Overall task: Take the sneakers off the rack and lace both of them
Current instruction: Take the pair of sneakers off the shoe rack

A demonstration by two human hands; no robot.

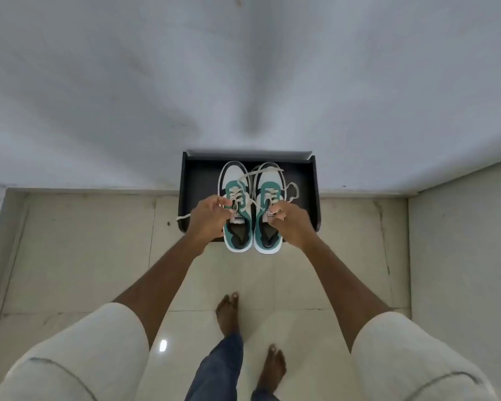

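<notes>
Both hands are pinching sneaker tongues: left hand [207,214] gripping the left sneaker [237,206], right hand [289,219] the right sneaker [268,209]; lifting level off the rack [313,195] keeps laces [291,191], trailing beyond the fingers, from snagging.

A low black rack [313,195] stands on a pale tiled floor [84,256], its far edge against a white wall. Two white, teal and dark sneakers sit side by side on its top, toes toward the wall: the left sneaker [234,180] and the right sneaker [269,183], their heels jutting past the rack's near edge. Loose white laces [291,188] trail across the rack's right half, and one end hangs past its left edge. Two bare feet stand on the floor tiles.
</notes>
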